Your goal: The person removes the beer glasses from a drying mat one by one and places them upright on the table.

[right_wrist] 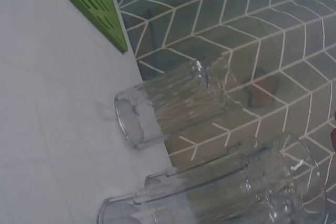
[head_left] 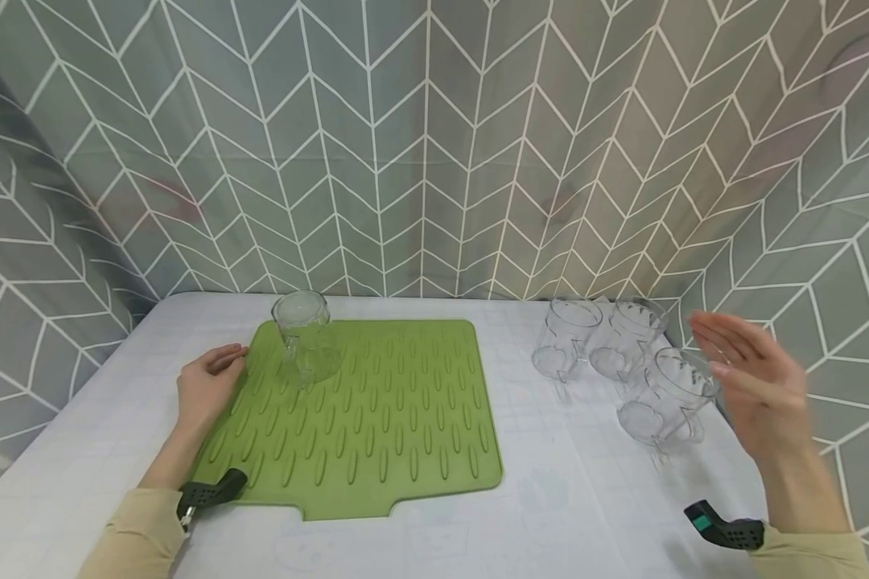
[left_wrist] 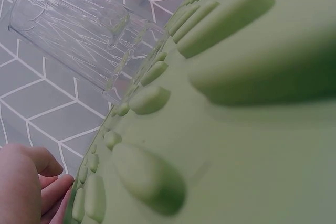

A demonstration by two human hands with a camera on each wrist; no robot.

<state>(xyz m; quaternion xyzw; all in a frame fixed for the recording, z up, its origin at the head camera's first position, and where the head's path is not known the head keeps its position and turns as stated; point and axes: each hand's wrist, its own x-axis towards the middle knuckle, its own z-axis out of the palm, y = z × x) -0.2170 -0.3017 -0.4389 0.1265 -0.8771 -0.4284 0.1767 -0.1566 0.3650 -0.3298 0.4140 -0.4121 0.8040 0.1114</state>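
My left hand [head_left: 206, 388] rests at the left edge of a green ridged drying mat [head_left: 348, 500], its fingers loosely curled with nothing in them. On the mat's back left stands a clear glass mug [head_left: 306, 342], just right of that hand; it also shows in the left wrist view [left_wrist: 79, 30]. Over on the right, my right hand [head_left: 763, 390] is raised with fingers extended, close beside the nearest of three more clear mugs [head_left: 666, 398]. Behind that one stand a second mug [head_left: 623, 342] and a third mug [head_left: 566, 338], further left.
A white cloth covers the table [head_left: 543, 498]. The mat lies left of centre, with a tab on its front edge. A grey curtain [head_left: 398, 153] with white chevron lines hangs behind the table and along both sides.
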